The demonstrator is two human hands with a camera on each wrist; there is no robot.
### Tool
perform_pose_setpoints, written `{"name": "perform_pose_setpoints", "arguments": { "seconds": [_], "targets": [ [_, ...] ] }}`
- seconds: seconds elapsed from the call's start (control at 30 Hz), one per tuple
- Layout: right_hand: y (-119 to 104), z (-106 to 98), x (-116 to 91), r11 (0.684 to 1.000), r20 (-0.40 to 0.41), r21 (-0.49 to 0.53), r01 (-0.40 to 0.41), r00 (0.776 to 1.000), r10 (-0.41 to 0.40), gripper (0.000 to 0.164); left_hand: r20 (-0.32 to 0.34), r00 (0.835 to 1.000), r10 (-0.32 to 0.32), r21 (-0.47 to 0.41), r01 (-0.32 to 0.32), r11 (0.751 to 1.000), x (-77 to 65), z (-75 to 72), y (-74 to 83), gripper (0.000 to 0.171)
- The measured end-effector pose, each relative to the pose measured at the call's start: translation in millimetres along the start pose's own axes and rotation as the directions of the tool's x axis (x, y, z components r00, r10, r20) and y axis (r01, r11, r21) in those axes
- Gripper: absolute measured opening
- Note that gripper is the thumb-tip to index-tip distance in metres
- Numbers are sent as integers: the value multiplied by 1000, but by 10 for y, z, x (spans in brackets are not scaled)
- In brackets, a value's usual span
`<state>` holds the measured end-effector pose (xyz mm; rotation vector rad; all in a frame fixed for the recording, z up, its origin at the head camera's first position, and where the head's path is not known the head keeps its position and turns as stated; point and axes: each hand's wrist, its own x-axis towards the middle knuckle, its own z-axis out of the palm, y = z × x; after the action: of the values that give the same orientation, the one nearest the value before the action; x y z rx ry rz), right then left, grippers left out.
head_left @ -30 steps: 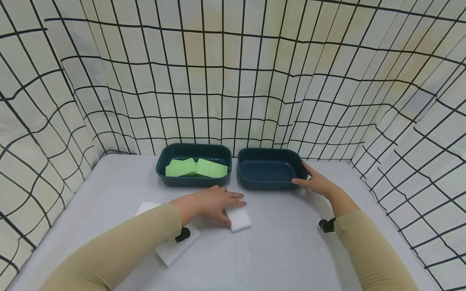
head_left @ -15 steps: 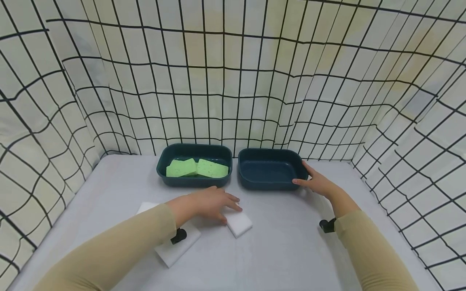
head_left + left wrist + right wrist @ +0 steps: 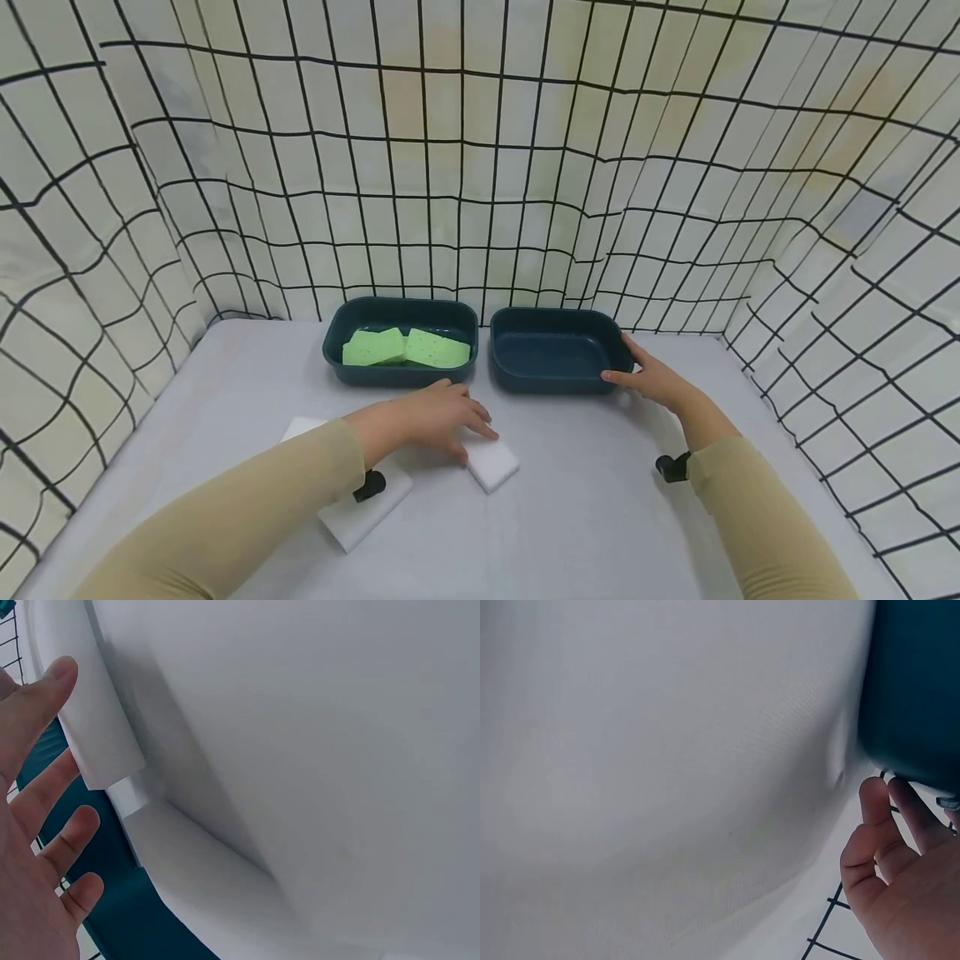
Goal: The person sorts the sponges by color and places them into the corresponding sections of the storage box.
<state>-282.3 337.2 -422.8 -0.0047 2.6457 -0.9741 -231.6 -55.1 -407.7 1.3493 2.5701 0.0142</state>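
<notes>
In the head view my left hand (image 3: 438, 418) is over a small white sponge block (image 3: 491, 465) on the table, with thumb and fingers on opposite sides of it. The left wrist view shows the thumb in front of the block (image 3: 94, 712) and the index finger partly behind it. My right hand (image 3: 652, 379) holds the right end of a dark teal bin (image 3: 551, 384), thumb at the front and a finger at the far corner. No contents show inside this bin. To its left, another teal bin (image 3: 405, 310) holds two green sponges (image 3: 437, 347).
More white pieces (image 3: 367, 508) lie under my left forearm, which hides part of them. A black wire grid (image 3: 457, 200) over pale cloth surrounds the table (image 3: 570, 500) at the back and sides. Small black wrist cameras sit at both sleeves.
Over the past second the white sponge block turned slightly on the table, and my left hand shifted a little left and its fingers drew in. My right hand stayed on the bin.
</notes>
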Motion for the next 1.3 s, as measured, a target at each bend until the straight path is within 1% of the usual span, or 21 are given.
{"name": "perform_pose_setpoints", "arguments": {
  "seconds": [0.1, 0.2, 0.4, 0.53, 0.63, 0.73, 0.87, 0.93, 1.07, 1.17, 1.3],
  "targets": [
    [-1, 2, -8, 1000, -11, -13, -5, 1000, 5, 111, -15, 1000, 0, 6, 0, 1000, -4, 4, -7, 51],
    [-6, 3, -20, 1000, -22, -24, -6, 1000, 5, 112, -45, 999, -11, 6, 11, 1000, -17, -4, -16, 49],
    [8, 9, -53, 1000, -33, -12, -7, 999, 7, 115, -124, 992, -27, -40, 22, 999, -33, -51, -51, 49],
    [9, 14, -64, 1000, -32, -2, -5, 999, 5, 116, -167, 985, -46, -72, 34, 997, -21, -116, -78, 48],
    [10, 14, -65, 1000, -23, -14, -5, 1000, 5, 116, -194, 979, -60, -86, 44, 995, 7, -177, -99, 48],
    [9, 18, -59, 1000, -31, -7, -10, 999, 10, 114, -217, 973, -72, -89, 54, 995, 51, -248, -110, 49],
    [-11, 23, -54, 1000, -38, -7, -10, 999, 10, 109, -244, 964, -104, -108, 80, 991, 120, -362, -112, 51],
    [-11, 21, -45, 1000, -41, -9, -11, 999, 11, 107, -254, 959, -123, -113, 97, 989, 178, -429, -117, 52],
    [11, 10, -29, 1000, -47, -9, -13, 999, 13, 104, -270, 950, -156, -107, 131, 986, 374, -547, -144, 53],
    [5, 15, -30, 1000, -48, 1, -2, 999, 2, 104, -267, 946, -185, -117, 159, 980, 547, -605, -174, 53],
    [-30, 23, -38, 1000, -53, 6, 10, 999, -9, 104, -250, 940, -232, -156, 198, 968, 761, -645, -217, 53]
  ]
}}
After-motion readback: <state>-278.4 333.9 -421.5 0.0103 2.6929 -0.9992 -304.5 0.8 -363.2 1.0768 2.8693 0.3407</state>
